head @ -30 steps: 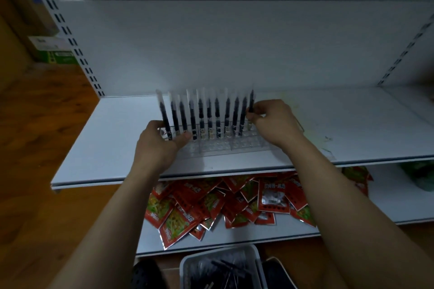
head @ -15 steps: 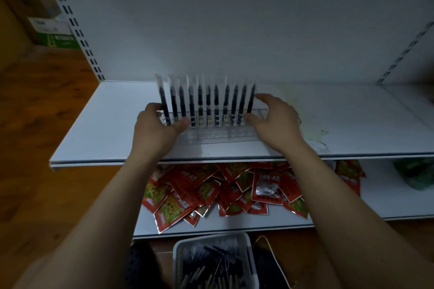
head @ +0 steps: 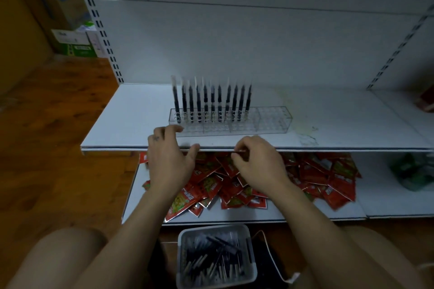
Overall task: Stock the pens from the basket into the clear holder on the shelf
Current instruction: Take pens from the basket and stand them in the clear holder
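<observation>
The clear holder [head: 272, 121] stands on the white shelf [head: 131, 124]. Several black pens [head: 212, 103] stand upright in its back row, filling the left and middle; its right end is bare. My left hand [head: 168, 159] hovers at the shelf's front edge with relaxed, spread fingers, its fingertips near the holder's left front corner. In front of the holder's middle, my right hand [head: 258, 163] has curled fingers and pinches a thin dark pen [head: 238, 152] at its tips. The grey basket [head: 180, 256] with several loose pens sits on the floor between my knees.
Red snack packets [head: 324, 178] lie heaped on the lower shelf. A green bag [head: 408, 171] sits at that shelf's right. Cardboard boxes [head: 72, 42] stand on the wooden floor at the far left. A thin cable [head: 270, 256] runs beside the basket.
Both hands have let go of the holder and pulled back to the shelf's front edge. The view has backed away and tilted down, showing more of the basket.
</observation>
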Tool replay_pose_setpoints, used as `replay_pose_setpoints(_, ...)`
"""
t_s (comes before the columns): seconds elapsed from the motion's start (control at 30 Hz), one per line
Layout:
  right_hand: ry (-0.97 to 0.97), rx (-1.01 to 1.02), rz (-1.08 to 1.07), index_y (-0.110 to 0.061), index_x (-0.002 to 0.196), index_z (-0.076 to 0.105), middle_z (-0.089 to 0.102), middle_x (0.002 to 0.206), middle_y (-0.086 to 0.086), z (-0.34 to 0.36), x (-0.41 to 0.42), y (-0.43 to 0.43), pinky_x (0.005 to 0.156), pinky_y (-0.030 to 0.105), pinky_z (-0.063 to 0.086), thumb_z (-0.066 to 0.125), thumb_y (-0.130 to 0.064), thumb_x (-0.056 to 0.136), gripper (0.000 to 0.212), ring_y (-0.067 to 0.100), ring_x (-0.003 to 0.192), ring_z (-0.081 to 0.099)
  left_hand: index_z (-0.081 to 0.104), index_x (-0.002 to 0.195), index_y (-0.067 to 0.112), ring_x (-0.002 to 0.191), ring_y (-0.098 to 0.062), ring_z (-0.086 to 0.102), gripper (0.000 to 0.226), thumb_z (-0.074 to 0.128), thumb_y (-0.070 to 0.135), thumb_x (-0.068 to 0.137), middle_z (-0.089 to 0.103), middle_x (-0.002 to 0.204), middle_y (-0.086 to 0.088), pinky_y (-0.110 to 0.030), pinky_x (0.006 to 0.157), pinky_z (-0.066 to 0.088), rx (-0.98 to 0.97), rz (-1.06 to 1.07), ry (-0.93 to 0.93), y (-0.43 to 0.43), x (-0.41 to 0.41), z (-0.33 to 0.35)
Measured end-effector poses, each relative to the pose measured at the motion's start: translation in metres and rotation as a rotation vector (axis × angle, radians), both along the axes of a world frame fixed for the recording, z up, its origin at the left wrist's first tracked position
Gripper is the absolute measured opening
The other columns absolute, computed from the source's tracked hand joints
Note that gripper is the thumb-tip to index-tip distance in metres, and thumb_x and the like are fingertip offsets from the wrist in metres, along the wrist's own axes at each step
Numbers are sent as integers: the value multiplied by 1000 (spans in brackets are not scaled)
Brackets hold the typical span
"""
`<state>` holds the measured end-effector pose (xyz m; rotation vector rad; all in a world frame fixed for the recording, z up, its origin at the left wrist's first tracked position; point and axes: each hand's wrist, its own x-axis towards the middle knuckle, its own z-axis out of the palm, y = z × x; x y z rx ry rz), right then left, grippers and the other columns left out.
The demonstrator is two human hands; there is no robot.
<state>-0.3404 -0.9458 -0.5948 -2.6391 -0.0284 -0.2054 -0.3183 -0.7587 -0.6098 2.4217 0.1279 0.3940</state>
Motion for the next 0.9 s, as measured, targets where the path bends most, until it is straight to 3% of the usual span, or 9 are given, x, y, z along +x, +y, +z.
replay_pose_setpoints(0.07, -92, 14, -93, -22, 119, 58, 53, 126, 2, 4, 6, -7, 98, 32, 38, 61, -32, 90, 31, 18, 117, 47, 42, 137, 22, 130, -28, 33, 62, 69, 41, 84, 39, 140, -10, -44, 100, 39, -10, 6, 22, 4, 2, 2)
replay_pose_setpoints(0.17, -64, 24, -220, -27, 146, 36, 22, 156, 8, 9, 19, -25, 116, 43, 18, 62, -33, 88, 63, 26, 143, 21, 30, 147, 27, 137, -31, 27, 74, 68, 40, 85, 29, 150, -11, -47, 103, 39, 1, -14, 84, 8, 5, 2)
replay_pose_setpoints(0.23, 56, -3, -257, -30, 152, 20, 1, 161, 10, 7, 27, -37, 120, 47, 9, 61, -35, 88, 76, 28, 148, 6, 22, 150, 31, 141, -31, 22, 78, 66, 41, 86, 22, 156, -10, -48, 105, 37, 15, -56, 139, 7, 7, -2)
replay_pose_setpoints(0.3, 144, -31, -247, -31, 154, 13, -8, 161, 10, 2, 31, -42, 120, 47, 7, 60, -35, 89, 80, 27, 149, -2, 18, 151, 33, 143, -31, 22, 79, 64, 41, 88, 19, 158, -10, -47, 108, 35, 25, -90, 165, 6, 9, -6)
replay_pose_setpoints(0.53, 121, -157, -235, -25, 154, 13, 1, 161, 9, -6, 32, -35, 115, 43, 19, 57, -32, 89, 79, 29, 143, 15, 26, 148, 31, 137, -29, 37, 72, 64, 37, 87, 33, 154, -5, -53, 103, 42, 36, -78, 117, 10, 24, -9)
replay_pose_setpoints(0.73, 91, -192, -238, -24, 153, 17, 8, 159, 11, -4, 28, -33, 113, 43, 22, 56, -31, 89, 75, 30, 141, 17, 31, 144, 31, 129, -32, 45, 68, 66, 34, 86, 38, 149, -6, -54, 100, 44, 3, -48, 111, 8, 27, -8)
replay_pose_setpoints(0.9, 108, -166, -229, -25, 153, 15, 5, 159, 10, -3, 26, -33, 114, 43, 21, 57, -31, 89, 76, 30, 141, 18, 28, 145, 29, 128, -35, 43, 71, 65, 36, 86, 37, 148, -11, -53, 101, 41, 86, -56, 133, 8, 27, -7)
